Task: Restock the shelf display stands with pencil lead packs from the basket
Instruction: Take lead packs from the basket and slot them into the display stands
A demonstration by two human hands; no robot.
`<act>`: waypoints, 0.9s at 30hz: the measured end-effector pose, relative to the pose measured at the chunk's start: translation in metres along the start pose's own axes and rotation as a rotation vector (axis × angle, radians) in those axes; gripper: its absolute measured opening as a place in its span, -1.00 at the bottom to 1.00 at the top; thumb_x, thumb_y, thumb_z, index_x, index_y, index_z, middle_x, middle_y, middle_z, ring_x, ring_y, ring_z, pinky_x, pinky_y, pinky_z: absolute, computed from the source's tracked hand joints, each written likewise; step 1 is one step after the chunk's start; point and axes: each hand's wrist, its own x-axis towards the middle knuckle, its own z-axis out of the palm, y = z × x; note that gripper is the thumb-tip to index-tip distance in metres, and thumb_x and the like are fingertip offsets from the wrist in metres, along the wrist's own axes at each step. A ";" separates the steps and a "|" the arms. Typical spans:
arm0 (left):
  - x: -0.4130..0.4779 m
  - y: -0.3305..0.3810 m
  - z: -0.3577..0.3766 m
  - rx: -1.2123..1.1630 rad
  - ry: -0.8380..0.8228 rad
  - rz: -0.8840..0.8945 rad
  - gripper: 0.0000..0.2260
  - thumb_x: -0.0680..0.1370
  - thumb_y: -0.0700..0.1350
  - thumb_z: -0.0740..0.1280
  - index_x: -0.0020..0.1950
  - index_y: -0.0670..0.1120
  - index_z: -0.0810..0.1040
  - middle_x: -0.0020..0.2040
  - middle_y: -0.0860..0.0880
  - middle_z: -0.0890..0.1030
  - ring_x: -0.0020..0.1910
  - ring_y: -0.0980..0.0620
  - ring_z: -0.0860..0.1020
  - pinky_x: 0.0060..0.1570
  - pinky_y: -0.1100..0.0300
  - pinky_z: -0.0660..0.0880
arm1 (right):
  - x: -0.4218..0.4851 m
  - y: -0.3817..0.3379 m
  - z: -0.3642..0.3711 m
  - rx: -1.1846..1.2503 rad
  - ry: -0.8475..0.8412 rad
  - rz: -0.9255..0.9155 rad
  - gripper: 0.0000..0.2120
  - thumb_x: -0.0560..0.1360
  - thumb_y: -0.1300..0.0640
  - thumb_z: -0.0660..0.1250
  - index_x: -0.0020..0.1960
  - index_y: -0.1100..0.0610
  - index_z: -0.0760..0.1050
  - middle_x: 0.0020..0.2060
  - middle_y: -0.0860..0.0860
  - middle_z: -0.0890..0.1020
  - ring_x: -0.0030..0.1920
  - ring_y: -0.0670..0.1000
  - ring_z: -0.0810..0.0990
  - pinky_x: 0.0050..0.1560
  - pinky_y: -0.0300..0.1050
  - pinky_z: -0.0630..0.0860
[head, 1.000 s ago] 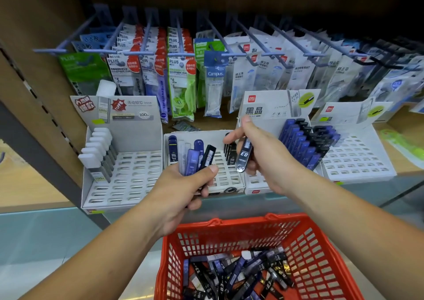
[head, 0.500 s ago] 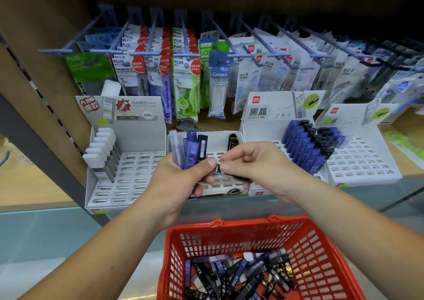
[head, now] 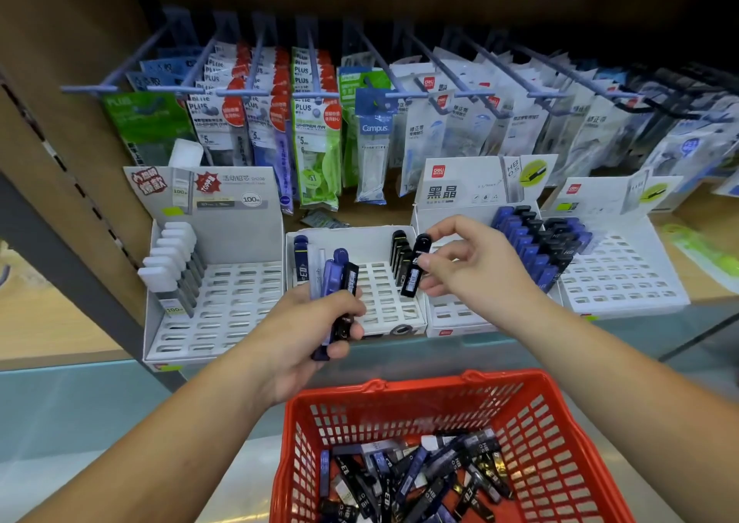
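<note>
Four white display stands (head: 224, 302) sit in a row on the wooden shelf (head: 372, 215), with hanging packets (head: 316, 134) on pegs behind them. Below, a red basket (head: 400, 387) holds a loose heap of lead packs (head: 412, 478). The left hand (head: 308, 334) grips a bundle (head: 340, 282) of blue and black packs, upright before the middle stand (head: 384, 302). The right hand (head: 476, 266) pinches a single black pack (head: 416, 266) between thumb and fingertips, just above that stand's slots.

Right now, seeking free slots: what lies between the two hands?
Head view: between left hand and right hand, the middle stand's empty slots and row of black packs.
</note>
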 end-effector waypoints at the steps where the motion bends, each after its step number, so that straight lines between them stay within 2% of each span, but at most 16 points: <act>1: 0.000 0.000 -0.001 -0.010 -0.006 -0.009 -0.76 0.54 -0.22 0.44 0.20 -0.21 0.57 -0.23 -0.18 0.59 -0.20 -0.11 0.37 -0.49 0.23 0.26 | 0.001 0.001 0.000 -0.001 0.011 -0.002 -0.84 0.56 0.26 0.45 0.08 0.09 0.54 -0.26 0.19 0.69 -0.25 0.14 0.75 -0.15 0.13 0.70; 4: -0.002 0.000 0.001 0.020 -0.040 0.017 -0.71 0.57 -0.25 0.43 0.25 -0.28 0.51 -0.24 -0.19 0.58 -0.31 -0.06 0.37 -0.53 0.25 0.25 | 0.001 -0.001 0.002 -0.033 0.035 -0.002 -0.88 0.55 0.26 0.44 0.05 0.15 0.55 -0.25 0.20 0.69 -0.39 0.01 0.69 -0.40 -0.14 0.57; 6: -0.004 -0.001 0.003 0.050 -0.027 0.045 -0.73 0.58 -0.25 0.43 0.23 -0.30 0.50 -0.25 -0.23 0.58 -0.44 0.00 0.37 -0.55 0.27 0.23 | 0.001 -0.002 0.003 -0.039 0.042 0.014 -0.90 0.54 0.26 0.46 0.02 0.19 0.55 -0.29 0.18 0.69 -0.40 0.00 0.67 -0.45 -0.17 0.51; 9: -0.002 -0.004 0.005 0.061 0.051 0.121 -0.76 0.57 -0.22 0.45 0.18 -0.28 0.55 -0.26 -0.22 0.61 -0.49 0.04 0.37 -0.54 0.25 0.23 | 0.000 -0.007 0.004 0.124 0.042 0.069 -0.87 0.53 0.28 0.47 0.01 0.23 0.52 -0.31 0.17 0.68 -0.31 0.12 0.71 -0.39 -0.07 0.57; 12: -0.001 -0.005 0.011 -0.018 0.085 0.190 -0.77 0.54 -0.19 0.50 0.16 -0.23 0.59 -0.24 -0.18 0.65 -0.37 0.02 0.50 -0.55 0.26 0.27 | -0.005 -0.018 0.013 0.265 0.007 0.093 -0.82 0.54 0.33 0.43 0.09 0.29 0.48 -0.22 0.27 0.67 -0.34 0.14 0.70 -0.36 -0.03 0.64; 14: -0.003 -0.004 0.017 -0.084 0.053 0.199 -0.79 0.55 -0.21 0.49 0.15 -0.22 0.61 -0.19 -0.18 0.66 -0.29 -0.01 0.54 -0.57 0.28 0.27 | -0.010 -0.020 0.022 0.293 -0.043 0.074 -0.76 0.55 0.35 0.41 0.16 0.26 0.44 -0.28 0.24 0.63 -0.38 0.14 0.68 -0.37 -0.03 0.64; 17: -0.004 -0.001 0.019 -0.180 0.011 0.177 -0.84 0.56 -0.25 0.46 0.13 -0.19 0.62 -0.13 -0.18 0.66 -0.32 0.02 0.54 -0.58 0.31 0.27 | -0.011 -0.017 0.022 0.313 -0.149 0.014 -0.65 0.57 0.34 0.40 0.31 0.16 0.44 -0.36 0.15 0.59 -0.33 0.18 0.68 -0.30 -0.01 0.63; 20: -0.004 0.002 0.015 -0.218 -0.001 0.145 -0.83 0.57 -0.27 0.44 0.16 -0.21 0.62 -0.10 -0.21 0.68 -0.34 0.04 0.54 -0.57 0.33 0.27 | -0.008 -0.017 0.010 0.360 -0.265 -0.020 -0.74 0.58 0.38 0.35 0.25 0.25 0.53 -0.23 0.24 0.64 -0.24 0.21 0.69 -0.18 0.05 0.68; 24: -0.001 0.000 0.012 -0.131 0.044 0.151 -0.86 0.57 -0.25 0.46 0.11 -0.19 0.59 -0.13 -0.17 0.66 -0.32 0.01 0.54 -0.55 0.30 0.29 | -0.003 -0.016 -0.003 0.255 -0.152 -0.056 -0.92 0.55 0.37 0.40 0.01 0.28 0.53 -0.28 0.10 0.64 -0.26 0.16 0.70 -0.25 0.01 0.67; 27: 0.000 0.001 0.010 -0.133 0.074 0.123 -0.87 0.56 -0.31 0.40 0.08 -0.19 0.53 -0.15 -0.18 0.58 -0.33 -0.01 0.52 -0.56 0.26 0.25 | 0.004 -0.012 -0.014 0.123 0.014 -0.080 -0.89 0.53 0.35 0.45 0.00 0.33 0.54 -0.22 0.31 0.63 -0.31 0.12 0.69 -0.30 -0.04 0.64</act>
